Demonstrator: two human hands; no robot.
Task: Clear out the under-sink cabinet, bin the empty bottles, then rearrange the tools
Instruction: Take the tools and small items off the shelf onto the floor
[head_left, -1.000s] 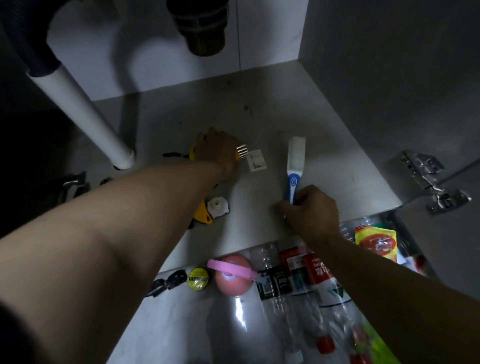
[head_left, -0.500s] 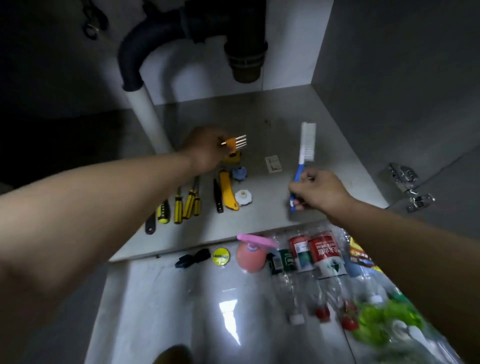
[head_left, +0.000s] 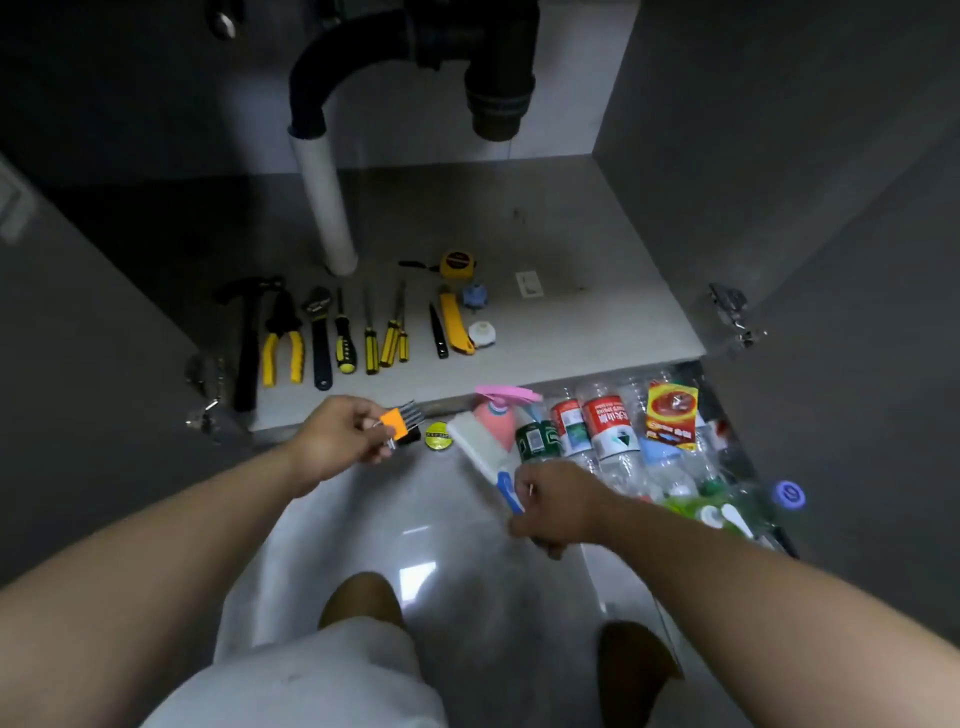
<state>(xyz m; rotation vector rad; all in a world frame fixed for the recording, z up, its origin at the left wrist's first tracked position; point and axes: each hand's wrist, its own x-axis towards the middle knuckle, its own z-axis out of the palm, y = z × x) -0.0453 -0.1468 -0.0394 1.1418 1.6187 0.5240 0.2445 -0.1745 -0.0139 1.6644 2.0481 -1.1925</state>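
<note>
Left hand (head_left: 337, 439): its grip is clenched on a hex key set (head_left: 397, 423), with thumb and fingers pinching the flat orange plastic holder.
Hex key set: thin steel rods bundled side by side; their ends fan out of the grip toward 2 o'clock, above the glossy floor tile (head_left: 457, 545).
Right hand (head_left: 558, 501): its grip is wrapped round the smooth blue handle of a brush (head_left: 478, 441).
Brush: a long, narrow block of white bristles, slanting away from the grip toward 10 o'clock; the head is in front of the pink spray bottle (head_left: 496, 415).
Cabinet floor (head_left: 597, 312): matt grey board at 12 o'clock from both hands.
Tool row: black hammer (head_left: 249, 338), yellow-handled pliers (head_left: 283, 343), dark wrench (head_left: 319, 338), yellow-and-black screwdrivers (head_left: 369, 343) and a yellow utility knife (head_left: 454, 327), lying parallel; a round yellow tape measure (head_left: 457, 263) lies behind them.
Bottles (head_left: 608, 431): clear ribbed plastic with printed labels, lying on the tile at 1 o'clock from the right hand.
Pipe (head_left: 324, 202): a white tube standing on the cabinet floor.
</note>
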